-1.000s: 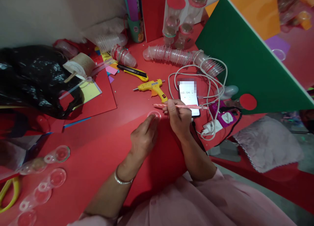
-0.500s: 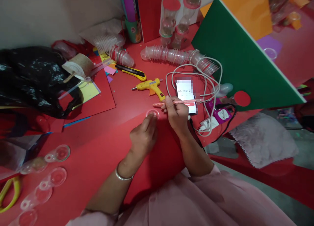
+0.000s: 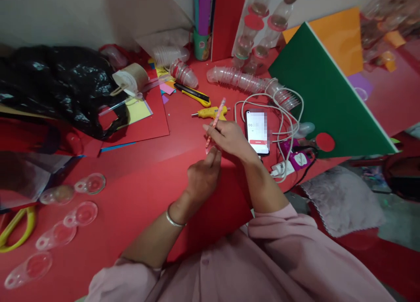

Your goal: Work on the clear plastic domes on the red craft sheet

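My right hand (image 3: 226, 135) is closed around a patterned pink pencil (image 3: 220, 111), its lower tip pointing down at the red sheet. Just below it, my left hand (image 3: 205, 170) has its fingers pressed together on a small clear round plastic piece (image 3: 209, 149), mostly hidden by the fingers, at the upper edge of the red sheet (image 3: 154, 192). A yellow glue gun (image 3: 206, 113) lies behind the pencil, partly covered by it. Right of my right hand is a phone (image 3: 257, 133) with its screen lit.
Clear plastic pieces (image 3: 85, 213) and yellow scissors (image 3: 18, 230) lie at the left. Behind are a black bag (image 3: 62, 87), a yellow cutter (image 3: 193, 95) and stacked plastic cups (image 3: 236, 79). White cables (image 3: 300, 114) and a green board (image 3: 328, 92) are at the right.
The pencil has swung from nearly level to steep, its tip now beside the clear piece. My right hand has moved in close to my left hand. The whole view has shifted.
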A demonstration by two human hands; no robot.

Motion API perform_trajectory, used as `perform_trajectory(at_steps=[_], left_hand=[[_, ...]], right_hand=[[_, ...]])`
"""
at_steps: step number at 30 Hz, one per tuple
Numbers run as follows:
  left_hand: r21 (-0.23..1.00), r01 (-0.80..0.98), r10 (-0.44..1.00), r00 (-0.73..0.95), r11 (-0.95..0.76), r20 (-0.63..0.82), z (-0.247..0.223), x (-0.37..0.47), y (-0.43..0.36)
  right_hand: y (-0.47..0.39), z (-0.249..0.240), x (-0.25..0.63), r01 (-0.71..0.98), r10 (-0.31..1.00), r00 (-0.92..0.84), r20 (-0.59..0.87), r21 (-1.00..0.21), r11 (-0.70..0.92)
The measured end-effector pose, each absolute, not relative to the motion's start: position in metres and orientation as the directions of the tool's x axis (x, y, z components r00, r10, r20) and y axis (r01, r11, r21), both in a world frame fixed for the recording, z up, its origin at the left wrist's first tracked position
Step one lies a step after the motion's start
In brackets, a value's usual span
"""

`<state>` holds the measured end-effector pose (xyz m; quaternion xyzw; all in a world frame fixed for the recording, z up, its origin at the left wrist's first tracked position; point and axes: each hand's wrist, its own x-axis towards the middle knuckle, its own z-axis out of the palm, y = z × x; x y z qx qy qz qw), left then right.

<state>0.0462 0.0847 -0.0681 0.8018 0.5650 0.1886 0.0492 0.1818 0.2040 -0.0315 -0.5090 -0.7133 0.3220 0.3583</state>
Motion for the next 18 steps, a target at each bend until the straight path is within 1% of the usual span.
perform_trajectory(at_steps=[2,4,9,15,18], left_hand=[[0.278,0.898,0.936,0.295,-0.340,0.190,-0.062,0.048,0.084],[0.295,0.901,0.947,0.293,-0.319,0.130,-0.057,0.049,0.084],[0.324,0.896,0.951,0.305,-0.305,0.053,-0.051,0.048,0.085],[0.320,0.891,0.945,0.323,-0.323,0.055,-0.054,0.047,0.086],[0.316,0.891,0.944,0.326,-0.325,0.050,-0.054,0.047,0.085]], right_hand=[[0.209,-0.030,0.180,0.544,0.911,-0.384,0.150,-0.761,0.355],[0.212,-0.027,0.180,0.564,0.876,-0.465,0.132,-0.718,0.407],[0.213,-0.025,0.177,0.575,0.844,-0.531,0.076,-0.699,0.425],[0.215,-0.030,0.174,0.566,0.823,-0.565,0.064,-0.696,0.442],[0.216,-0.030,0.173,0.533,0.829,-0.555,0.075,-0.733,0.423]])
